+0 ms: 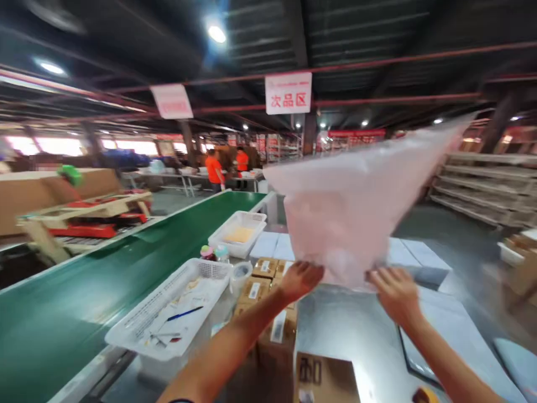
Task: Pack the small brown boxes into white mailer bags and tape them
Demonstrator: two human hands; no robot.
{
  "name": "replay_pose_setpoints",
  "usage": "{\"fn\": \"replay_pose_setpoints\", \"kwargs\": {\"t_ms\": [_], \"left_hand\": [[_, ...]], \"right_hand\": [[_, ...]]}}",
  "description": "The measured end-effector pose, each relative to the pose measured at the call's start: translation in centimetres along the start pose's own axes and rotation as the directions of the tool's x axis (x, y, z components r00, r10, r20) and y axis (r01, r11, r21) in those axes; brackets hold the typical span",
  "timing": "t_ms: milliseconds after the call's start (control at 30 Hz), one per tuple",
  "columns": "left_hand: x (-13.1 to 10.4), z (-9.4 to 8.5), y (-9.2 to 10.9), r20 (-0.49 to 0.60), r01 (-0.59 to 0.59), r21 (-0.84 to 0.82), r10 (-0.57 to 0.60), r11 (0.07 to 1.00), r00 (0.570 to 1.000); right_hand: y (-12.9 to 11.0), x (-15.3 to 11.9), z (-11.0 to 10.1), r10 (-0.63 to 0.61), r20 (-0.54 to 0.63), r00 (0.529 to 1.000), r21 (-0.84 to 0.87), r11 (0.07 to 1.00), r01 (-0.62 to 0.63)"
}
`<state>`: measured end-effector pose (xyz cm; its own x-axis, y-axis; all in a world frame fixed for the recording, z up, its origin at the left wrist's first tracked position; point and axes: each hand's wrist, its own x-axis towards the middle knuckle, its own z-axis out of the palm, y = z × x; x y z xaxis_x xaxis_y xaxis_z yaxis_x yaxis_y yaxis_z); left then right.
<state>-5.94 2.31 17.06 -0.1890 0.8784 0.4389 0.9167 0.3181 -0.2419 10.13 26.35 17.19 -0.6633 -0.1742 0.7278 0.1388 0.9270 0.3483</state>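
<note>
A large, thin, pale pink plastic bag [339,224] is spread in the air above the metal table [335,319], its upper part flaring out to the right. My left hand [302,279] is closed on its lower left edge. At the lower right edge, my right hand [396,288] also grips it, with the fingertips partly hidden. Small labelled cardboard boxes [254,291] stand in rows under my left forearm. Nearest me is another cardboard box [327,378] with dark print on top.
A green conveyor belt [138,263] runs along the left. Beside it stand a white basket [168,308] with a blue pen [184,313], a second white basket [239,229] and a tape roll [241,274]. Pale stacks [419,257] lie on the right. People in orange shirts [215,168] stand far off.
</note>
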Motion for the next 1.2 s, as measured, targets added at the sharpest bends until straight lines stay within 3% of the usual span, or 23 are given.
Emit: {"fn": "replay_pose_setpoints", "kwargs": {"t_ms": [67, 133, 200, 267, 400, 533, 633, 700, 767, 833, 967, 1200], "left_hand": [[-2.7, 5.0, 1.4, 0.151, 0.029, -0.058, -0.020, 0.998, 0.988], [-5.4, 8.8, 3.0, 0.257, 0.044, -0.112, -0.014, 0.993, 0.966], [-7.8, 10.9, 4.5, 0.328, 0.063, -0.153, -0.010, 0.986, 0.945], [-9.5, 11.8, 5.4, 0.369, 0.095, -0.174, -0.025, 0.980, 0.929], [-11.6, 11.1, 6.1, 0.355, 0.159, -0.171, -0.090, 0.972, 0.931], [-14.2, 9.0, 6.6, 0.287, 0.153, -0.174, -0.098, 0.973, 0.953], [-16.4, 7.1, 7.9, 0.044, 0.073, -0.217, -0.065, 0.973, 0.997], [-17.6, 5.8, 9.0, -0.191, 0.005, -0.257, -0.055, 0.966, 0.980], [-18.6, 4.7, 10.3, -0.320, -0.040, -0.303, -0.062, 0.952, 0.945], [-19.5, 3.9, 11.5, -0.344, -0.066, -0.353, -0.064, 0.933, 0.937], [-21.4, 3.1, 13.1, -0.311, -0.076, -0.428, -0.068, 0.901, 0.948], [-23.2, 3.0, 13.8, -0.268, -0.144, -0.449, 0.021, 0.882, 0.963]], "right_hand": [[-3.7, -5.0, 1.7, -0.032, 0.199, 0.979, 0.011, 0.999, 0.031], [-7.0, -9.2, 3.2, 0.019, 0.407, 0.913, 0.048, 0.998, -0.041], [-9.5, -12.2, 4.1, 0.106, 0.537, 0.837, 0.056, 0.985, -0.160], [-10.9, -14.0, 4.4, 0.155, 0.589, 0.793, 0.053, 0.972, -0.230], [-11.4, -14.8, 3.0, 0.215, 0.599, 0.771, 0.042, 0.953, -0.299], [-11.2, -14.4, 0.2, 0.233, 0.489, 0.840, 0.145, 0.928, -0.342], [-11.7, -14.4, -2.2, 0.209, 0.349, 0.913, 0.245, 0.920, -0.304], [-12.4, -14.8, -3.6, 0.202, 0.233, 0.951, 0.309, 0.912, -0.269], [-13.3, -15.6, -4.8, 0.224, 0.128, 0.966, 0.360, 0.897, -0.255], [-14.3, -16.8, -5.9, 0.270, 0.072, 0.960, 0.394, 0.877, -0.276], [-16.4, -19.7, -7.3, 0.325, 0.075, 0.943, 0.427, 0.844, -0.325], [-17.4, -21.5, -7.6, 0.263, 0.095, 0.960, 0.485, 0.830, -0.275]]}}
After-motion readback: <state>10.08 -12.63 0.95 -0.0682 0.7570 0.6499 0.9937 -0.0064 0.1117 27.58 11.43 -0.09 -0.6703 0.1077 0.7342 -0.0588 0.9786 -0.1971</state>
